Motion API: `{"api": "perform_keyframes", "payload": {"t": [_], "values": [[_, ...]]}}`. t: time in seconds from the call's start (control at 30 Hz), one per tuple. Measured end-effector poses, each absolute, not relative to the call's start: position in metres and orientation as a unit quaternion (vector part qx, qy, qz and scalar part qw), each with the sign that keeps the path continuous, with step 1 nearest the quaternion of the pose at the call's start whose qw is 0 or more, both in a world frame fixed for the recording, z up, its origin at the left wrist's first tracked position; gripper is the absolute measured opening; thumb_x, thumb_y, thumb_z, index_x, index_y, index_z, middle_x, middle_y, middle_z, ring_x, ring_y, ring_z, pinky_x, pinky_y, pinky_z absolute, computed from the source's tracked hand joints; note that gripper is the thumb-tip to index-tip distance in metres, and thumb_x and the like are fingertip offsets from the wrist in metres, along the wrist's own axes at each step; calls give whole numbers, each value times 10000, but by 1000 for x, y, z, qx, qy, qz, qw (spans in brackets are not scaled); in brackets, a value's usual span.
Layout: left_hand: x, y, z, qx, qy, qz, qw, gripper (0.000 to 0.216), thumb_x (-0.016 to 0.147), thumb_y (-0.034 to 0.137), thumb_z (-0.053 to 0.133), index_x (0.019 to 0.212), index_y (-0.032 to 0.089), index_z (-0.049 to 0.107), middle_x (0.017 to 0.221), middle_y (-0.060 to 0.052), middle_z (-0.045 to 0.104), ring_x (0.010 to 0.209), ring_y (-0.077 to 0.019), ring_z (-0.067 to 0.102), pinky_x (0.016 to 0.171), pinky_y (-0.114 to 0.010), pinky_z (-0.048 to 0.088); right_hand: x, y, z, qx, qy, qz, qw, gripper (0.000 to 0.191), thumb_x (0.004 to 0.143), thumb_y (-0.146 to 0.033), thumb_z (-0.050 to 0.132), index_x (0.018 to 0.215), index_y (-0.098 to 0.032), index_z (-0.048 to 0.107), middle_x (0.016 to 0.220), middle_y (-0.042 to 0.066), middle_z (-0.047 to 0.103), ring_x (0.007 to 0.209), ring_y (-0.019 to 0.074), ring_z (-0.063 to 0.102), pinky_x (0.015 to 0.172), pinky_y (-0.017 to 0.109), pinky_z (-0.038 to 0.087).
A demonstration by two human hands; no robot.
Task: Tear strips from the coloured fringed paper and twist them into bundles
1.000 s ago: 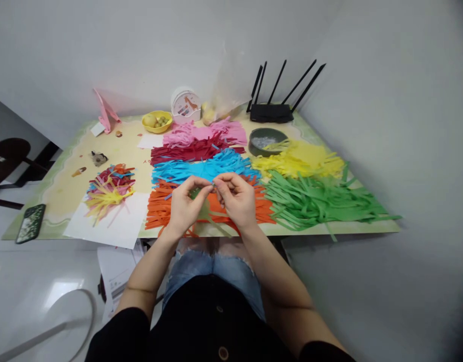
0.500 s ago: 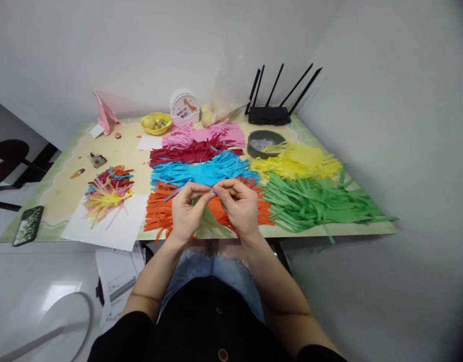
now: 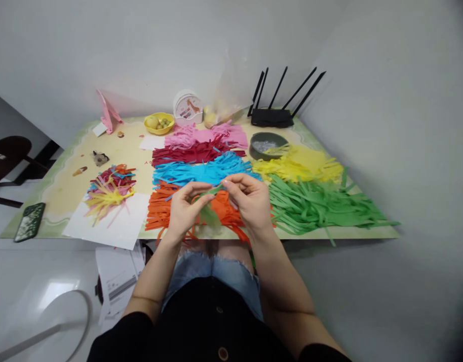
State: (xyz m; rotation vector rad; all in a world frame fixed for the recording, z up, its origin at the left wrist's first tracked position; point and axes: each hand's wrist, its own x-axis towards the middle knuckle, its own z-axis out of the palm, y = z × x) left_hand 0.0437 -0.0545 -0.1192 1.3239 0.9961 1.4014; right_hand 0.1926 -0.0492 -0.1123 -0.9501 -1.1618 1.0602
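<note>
My left hand [image 3: 186, 208] and my right hand [image 3: 250, 200] are raised over the near table edge, both pinched on a thin green paper strip [image 3: 211, 193] stretched between them, its blurred end hanging down. Under them lies the orange pile of paper strips [image 3: 159, 211]. Beyond it are the blue pile [image 3: 201, 171], the dark red pile [image 3: 189, 153] and the pink pile [image 3: 205, 134]. The green pile [image 3: 322, 206] and the yellow pile [image 3: 303, 163] lie to the right.
A white sheet [image 3: 114, 226] at the left carries a mixed-colour bundle of strips [image 3: 108, 188]. A phone [image 3: 29, 221] lies at the left edge. At the back stand a grey bowl [image 3: 269, 143], a router [image 3: 273, 116], a yellow bowl [image 3: 158, 122] and a round tin [image 3: 188, 106].
My hands have drawn slightly apart, the right one moving right, so the green strip now shows stretched between the fingertips.
</note>
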Motion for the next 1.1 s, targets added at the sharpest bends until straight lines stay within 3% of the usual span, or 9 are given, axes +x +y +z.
{"api": "perform_keyframes", "payload": {"t": [0.2, 0.43, 0.6, 0.87, 1.0, 1.1], "values": [[41, -56, -122, 511, 406, 596, 468, 291, 739, 427, 834, 759, 167, 706, 770, -47, 761, 726, -166, 727, 738, -294, 583, 187, -51, -116, -420, -553, 429, 578, 263, 809, -453, 727, 798, -191, 716, 509, -60, 500, 430, 66, 347, 437, 232, 295], [36, -53, -123, 514, 396, 597, 472, 329, 690, 404, 876, 829, 177, 681, 812, -28, 743, 779, -158, 721, 762, -276, 571, 183, -50, -112, -420, -589, 419, 549, 186, 806, -378, 725, 789, -194, 749, 527, -42, 551, 449, 80, 403, 455, 236, 341], [25, -51, -132, 457, 371, 598, 544, 371, 649, 438, 892, 875, 182, 748, 807, -35, 769, 735, -172, 733, 756, -301, 579, 171, -51, -108, -404, -579, 417, 573, 175, 812, -358, 721, 799, -189, 764, 585, -15, 646, 443, 84, 459, 454, 237, 378], [-1, -60, -151, 407, 391, 614, 551, 284, 632, 364, 904, 794, 176, 764, 737, -14, 761, 651, -131, 706, 656, -225, 548, 141, -46, -112, -407, -611, 377, 565, 202, 812, -351, 724, 738, -164, 738, 538, -26, 607, 464, 82, 466, 460, 214, 377], [-23, -65, -161, 409, 418, 612, 533, 309, 652, 401, 873, 816, 174, 744, 690, -6, 729, 593, -118, 657, 598, -221, 521, 120, -50, -114, -394, -611, 404, 555, 213, 829, -350, 688, 737, -162, 728, 521, -30, 590, 442, 76, 452, 454, 212, 376], [-87, -73, -164, 431, 510, 600, 441, 364, 635, 382, 853, 911, 169, 748, 822, -41, 754, 698, -159, 689, 698, -284, 557, 125, -57, -124, -384, -627, 442, 514, 229, 846, -365, 670, 869, -158, 764, 533, -35, 585, 444, 82, 484, 466, 216, 399]]}}
